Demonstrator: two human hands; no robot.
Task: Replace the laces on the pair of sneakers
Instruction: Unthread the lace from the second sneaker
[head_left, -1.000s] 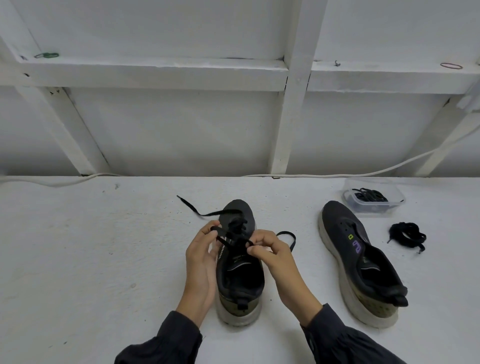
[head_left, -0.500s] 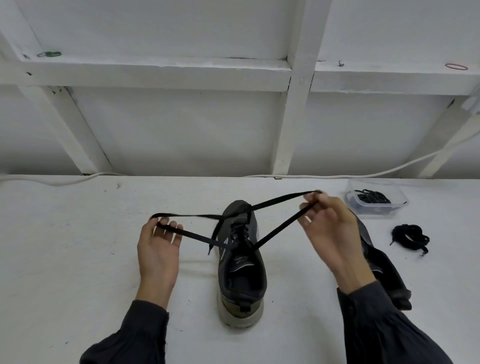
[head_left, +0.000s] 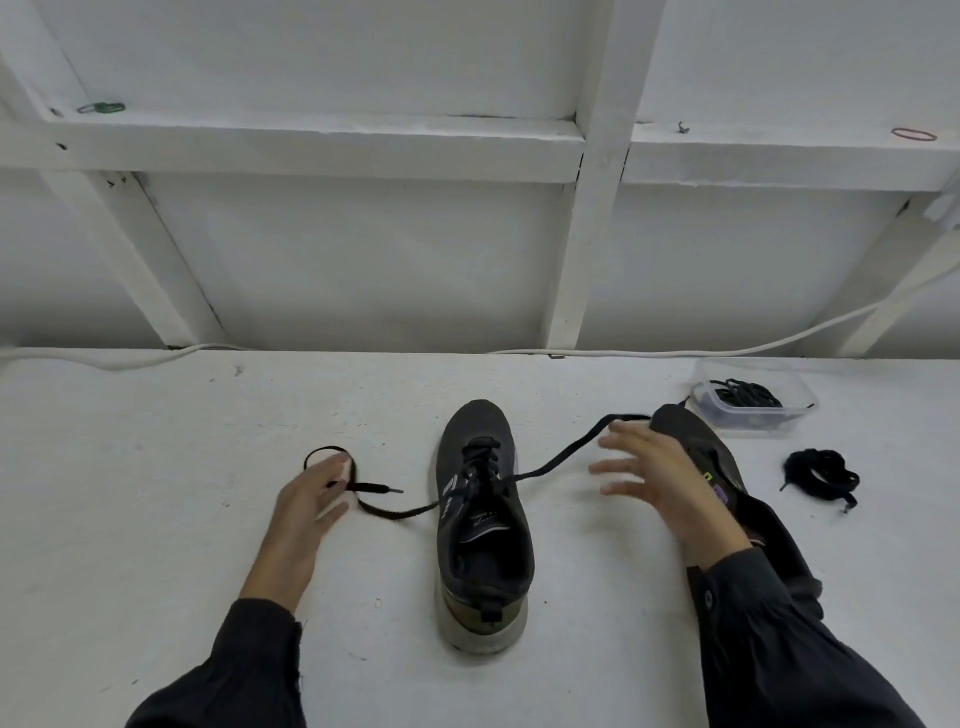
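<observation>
Just two arms and hands are seen here, nothing more of the person. Long sleeves in a dark charcoal-ish fabric are worn on both sides. The left sleeve (head_left: 223, 675) is loose and rumpled, and its cuff edge is finished with a seam. The right sleeve (head_left: 779, 660) is cut just as roomy, with soft folds gathered near the wrist, and a small round button (head_left: 707, 597) can be made out on its cuff. The left hand (head_left: 306, 512) and right hand (head_left: 662, 483) are left bare from the wrists on. The right one is smeared by blur, tbh.

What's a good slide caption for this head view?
Left hand and right hand open beside sneaker, lace ends trailing to each side.
</observation>
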